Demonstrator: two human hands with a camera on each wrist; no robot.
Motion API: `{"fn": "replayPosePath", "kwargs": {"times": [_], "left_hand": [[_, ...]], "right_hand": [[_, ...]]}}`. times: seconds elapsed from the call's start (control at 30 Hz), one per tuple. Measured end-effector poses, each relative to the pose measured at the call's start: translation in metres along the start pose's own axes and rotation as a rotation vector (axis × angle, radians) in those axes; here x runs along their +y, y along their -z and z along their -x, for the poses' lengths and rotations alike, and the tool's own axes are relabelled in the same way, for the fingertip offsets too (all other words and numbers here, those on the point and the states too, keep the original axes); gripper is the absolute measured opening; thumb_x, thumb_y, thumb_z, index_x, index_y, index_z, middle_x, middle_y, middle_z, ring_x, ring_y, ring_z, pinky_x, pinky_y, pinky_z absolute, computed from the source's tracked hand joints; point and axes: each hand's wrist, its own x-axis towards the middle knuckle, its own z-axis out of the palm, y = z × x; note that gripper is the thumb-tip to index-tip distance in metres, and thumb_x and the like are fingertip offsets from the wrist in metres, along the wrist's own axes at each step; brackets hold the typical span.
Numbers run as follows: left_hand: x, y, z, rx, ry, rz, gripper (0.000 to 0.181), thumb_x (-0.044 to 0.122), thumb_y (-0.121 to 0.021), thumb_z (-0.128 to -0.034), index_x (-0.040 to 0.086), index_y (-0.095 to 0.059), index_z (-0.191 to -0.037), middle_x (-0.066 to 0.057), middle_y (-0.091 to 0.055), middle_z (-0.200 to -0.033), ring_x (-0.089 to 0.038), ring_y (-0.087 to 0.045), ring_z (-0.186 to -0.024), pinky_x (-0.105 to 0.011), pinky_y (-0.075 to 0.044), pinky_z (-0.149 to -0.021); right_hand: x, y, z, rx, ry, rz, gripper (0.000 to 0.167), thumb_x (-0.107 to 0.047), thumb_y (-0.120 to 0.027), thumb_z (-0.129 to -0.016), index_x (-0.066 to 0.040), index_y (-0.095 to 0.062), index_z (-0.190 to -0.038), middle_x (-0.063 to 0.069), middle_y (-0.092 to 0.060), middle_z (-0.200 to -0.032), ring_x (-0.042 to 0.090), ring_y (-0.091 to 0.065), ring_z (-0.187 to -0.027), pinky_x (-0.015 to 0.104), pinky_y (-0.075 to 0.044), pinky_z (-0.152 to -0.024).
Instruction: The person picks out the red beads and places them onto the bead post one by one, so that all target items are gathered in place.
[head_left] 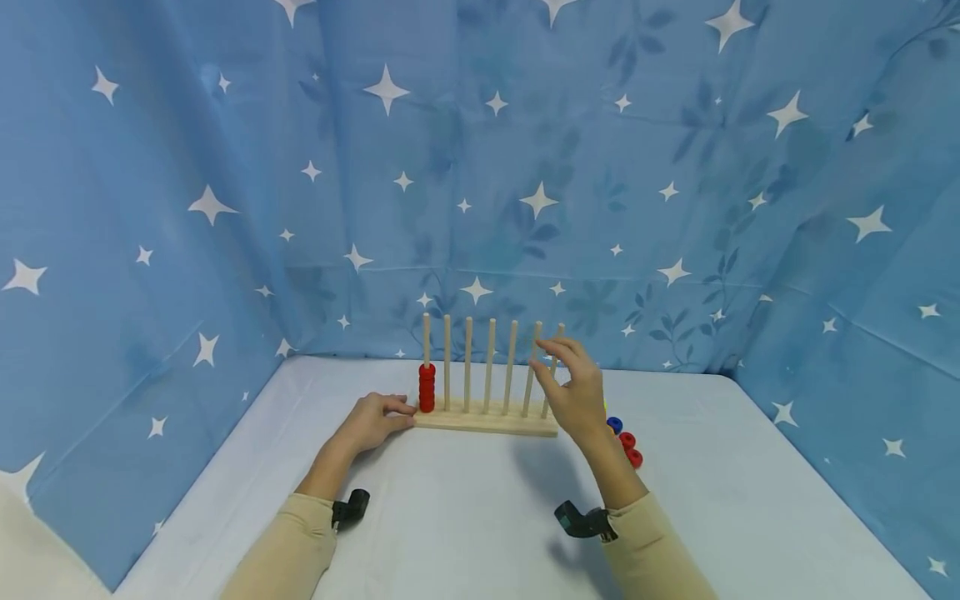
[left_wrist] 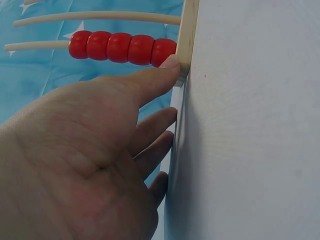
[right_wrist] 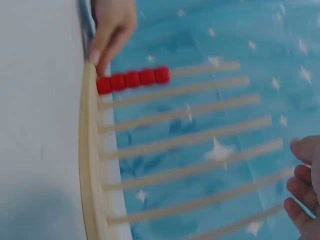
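A wooden bead rack [head_left: 487, 424] with several upright pegs stands toward the back of the table. Several red beads [left_wrist: 120, 47] are stacked on its leftmost peg; the other pegs look bare. My left hand [head_left: 378, 422] holds the left end of the base, thumb at the front corner in the left wrist view, some fingertips hidden behind. Raised near the tops of the rightmost pegs, my right hand [head_left: 577, 396] has its thumb and fingers apart, with nothing seen between them. In the right wrist view, only part of the right hand [right_wrist: 307, 185] shows at the edge.
Right of the rack lie loose beads: a blue bead [head_left: 615, 425], a red bead [head_left: 635, 458] and others partly hidden behind my right forearm. A white cloth covers the table [head_left: 450, 517]. Blue star-patterned curtains [head_left: 480, 167] surround the back and sides.
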Motion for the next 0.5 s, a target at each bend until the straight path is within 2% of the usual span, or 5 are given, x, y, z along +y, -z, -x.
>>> {"fn": "replayPosePath", "kwargs": {"times": [0.1,0.17,0.23,0.33,0.5], "left_hand": [[0.001,0.001,0.000,0.001,-0.004,-0.004,0.019,0.020,-0.079,-0.0934,0.015,-0.084,-0.110,-0.018,-0.064,-0.144,-0.045,-0.048,-0.144,-0.062,-0.034,-0.120],[0.001,0.001,0.000,0.003,-0.011,-0.004,0.019,0.020,-0.079,-0.0932,0.014,-0.084,-0.110,-0.018,-0.064,-0.143,-0.045,-0.049,-0.143,-0.062,-0.035,-0.120],[0.001,0.000,0.000,0.003,-0.020,-0.007,0.019,0.020,-0.079,-0.0931,0.014,-0.084,-0.110,-0.019,-0.064,-0.143,-0.045,-0.050,-0.143,-0.062,-0.035,-0.120],[0.001,0.000,0.000,0.009,-0.018,-0.004,0.018,0.020,-0.080,-0.0928,0.014,-0.084,-0.109,-0.019,-0.065,-0.142,-0.045,-0.050,-0.143,-0.062,-0.035,-0.120],[0.000,0.001,0.001,0.008,-0.019,0.001,0.018,0.020,-0.079,-0.0931,0.014,-0.084,-0.110,-0.019,-0.065,-0.142,-0.046,-0.049,-0.143,-0.063,-0.034,-0.120]], "right_hand": [[0.013,0.014,0.000,0.003,-0.063,0.013,0.031,-0.005,-0.079,-0.092,0.001,-0.073,-0.121,0.015,-0.072,-0.116,0.034,-0.069,-0.106,0.022,-0.052,-0.096],[0.020,0.023,0.000,0.001,-0.095,0.031,0.031,-0.003,-0.079,-0.091,0.001,-0.073,-0.121,0.015,-0.073,-0.115,0.034,-0.070,-0.104,0.016,-0.050,-0.093],[0.026,0.032,0.001,-0.012,-0.118,0.055,0.032,-0.003,-0.080,-0.090,0.000,-0.073,-0.121,0.015,-0.074,-0.115,0.035,-0.070,-0.102,0.019,-0.052,-0.091],[0.034,0.046,0.004,-0.067,-0.148,0.099,0.030,-0.004,-0.079,-0.092,-0.001,-0.074,-0.121,0.015,-0.073,-0.116,0.034,-0.069,-0.101,0.031,-0.056,-0.088],[0.051,0.067,0.010,-0.259,-0.253,0.152,0.028,-0.013,-0.076,-0.096,-0.003,-0.074,-0.122,0.016,-0.071,-0.119,0.035,-0.068,-0.105,0.052,-0.059,-0.091]]}}
